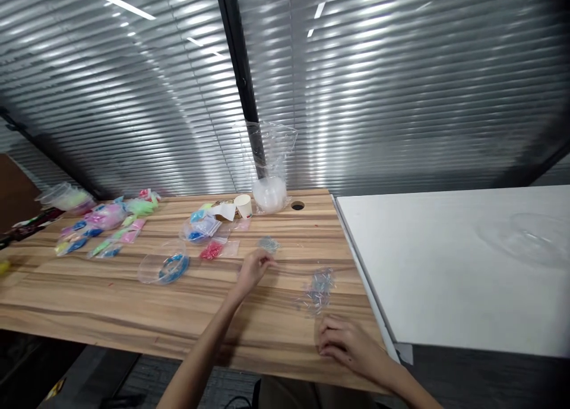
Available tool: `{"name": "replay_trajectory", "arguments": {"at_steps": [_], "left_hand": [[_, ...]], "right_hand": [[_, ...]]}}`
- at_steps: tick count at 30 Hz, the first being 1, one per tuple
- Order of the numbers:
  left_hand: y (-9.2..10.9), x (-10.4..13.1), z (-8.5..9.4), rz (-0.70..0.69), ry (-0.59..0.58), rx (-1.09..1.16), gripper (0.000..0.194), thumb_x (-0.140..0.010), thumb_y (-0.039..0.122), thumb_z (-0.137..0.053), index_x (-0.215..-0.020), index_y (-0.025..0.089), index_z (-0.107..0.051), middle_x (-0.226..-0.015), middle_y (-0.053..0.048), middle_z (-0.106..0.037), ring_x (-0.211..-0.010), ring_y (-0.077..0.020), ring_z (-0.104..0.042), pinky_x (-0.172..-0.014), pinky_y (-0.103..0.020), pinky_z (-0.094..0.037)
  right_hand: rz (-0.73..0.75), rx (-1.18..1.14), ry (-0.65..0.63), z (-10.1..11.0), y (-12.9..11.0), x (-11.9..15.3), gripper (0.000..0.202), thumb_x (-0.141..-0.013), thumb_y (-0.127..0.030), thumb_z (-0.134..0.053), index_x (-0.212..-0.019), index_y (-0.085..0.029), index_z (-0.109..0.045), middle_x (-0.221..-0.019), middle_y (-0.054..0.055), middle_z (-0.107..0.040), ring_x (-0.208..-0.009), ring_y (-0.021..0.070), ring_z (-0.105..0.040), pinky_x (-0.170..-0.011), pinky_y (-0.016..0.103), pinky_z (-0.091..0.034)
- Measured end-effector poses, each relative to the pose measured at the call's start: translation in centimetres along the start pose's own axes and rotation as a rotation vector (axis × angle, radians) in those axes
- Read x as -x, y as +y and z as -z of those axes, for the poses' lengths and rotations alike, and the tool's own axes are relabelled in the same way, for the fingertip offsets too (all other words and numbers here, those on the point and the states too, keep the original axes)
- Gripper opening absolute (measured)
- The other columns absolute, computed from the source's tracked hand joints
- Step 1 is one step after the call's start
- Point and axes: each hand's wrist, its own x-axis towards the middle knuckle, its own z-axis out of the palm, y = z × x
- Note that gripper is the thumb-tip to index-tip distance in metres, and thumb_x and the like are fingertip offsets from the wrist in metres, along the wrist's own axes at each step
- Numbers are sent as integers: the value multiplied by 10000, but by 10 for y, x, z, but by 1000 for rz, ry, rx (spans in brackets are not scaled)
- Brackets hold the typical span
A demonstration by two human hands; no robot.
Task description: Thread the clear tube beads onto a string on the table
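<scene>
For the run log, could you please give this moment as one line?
left hand: by small bead bag | right hand: on wooden table, near loose bead pile

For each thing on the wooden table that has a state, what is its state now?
Tall clear plastic bag: upright, open at top.
Small paper cup: lying on its side.
Clear round plastic dish with blue cord: uncovered.
Pile of pale tube beads: loose, spread on the table.
Left hand: fingers pinched near a thin thread.
Right hand: resting curled on the table.
</scene>
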Motion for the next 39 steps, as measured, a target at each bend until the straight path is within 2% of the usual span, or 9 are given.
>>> {"name": "replay_trajectory", "arguments": {"at_steps": [5,10,18,21,24,28,33,36,39], "left_hand": [[-25,-51,1,43,75,-89,138,-738,24,-583,-680,107,-676,-707,-76,-670,-717,-185,-598,-697,-265,-424],[-45,-56,1,6,89,-125,121,-740,25,-619,-773,110,-698,-795,-78,-691,-744,-173,-609,-708,-251,-432],[-42,-44,5,-86,122,-183,168,-882,127,-524,-882,138,-692,-873,-72,-674,-825,-177,-612,-750,-263,-442],[-34,-39,1,-110,141,-221,192,-902,129,-491,-900,139,-683,-887,-87,-659,-857,-199,-601,-776,-293,-441],[-23,-36,-6,-153,131,-235,207,-919,129,-464,-919,142,-671,-924,-100,-652,-921,-220,-581,-828,-326,-435],[-4,-35,-20,-229,42,-200,208,-927,135,-457,-927,152,-664,-930,-98,-653,-934,-223,-579,-874,-355,-431],[28,-12,-35,-296,-77,-99,206,-938,199,-467,-1048,167,-638,-1051,-86,-653,-1026,-207,-584,-926,-345,-447],[42,24,-38,-357,-195,-112,547,-936,342,-483,-1417,148,-309,-1421,-138,-395,-1338,-260,-319,-1069,-431,-334],[49,62,-41,-453,-355,-181,665,-952,375,-439,-1482,176,-91,-1519,-113,-186,-1407,-241,-122,-1123,-435,-248]], "right_hand": [[16,34,158,-3,7,7,215,-936,-214,-377,-850,-193,-573,-906,58,-596,-843,153,-580,-741,267,-471],[78,78,316,14,10,-9,203,-945,-224,-377,-856,-200,-558,-822,46,-624,-774,149,-603,-686,252,-480],[102,203,265,42,22,-149,178,-897,-182,-477,-845,-167,-647,-842,49,-681,-795,172,-624,-734,279,-476],[23,230,223,41,33,-175,175,-893,-189,-493,-927,-140,-657,-874,69,-696,-777,176,-635,-723,286,-485],[56,255,223,43,33,-146,218,-916,-234,-473,-1035,-166,-643,-1020,74,-681,-927,193,-625,-826,322,-480],[-24,223,310,42,14,-53,232,-934,-277,-444,-1031,-217,-647,-1011,50,-687,-951,186,-629,-837,319,-500],[-217,211,536,6,0,41,201,-905,-263,-472,-954,-226,-664,-924,53,-708,-854,204,-671,-745,320,-560],[-156,286,637,-21,3,60,205,-882,-217,-491,-1014,-240,-646,-971,60,-697,-901,221,-662,-766,344,-565],[-209,360,772,-34,7,59,227,-880,-188,-481,-1045,-240,-627,-971,71,-683,-893,227,-658,-765,365,-565]]}}
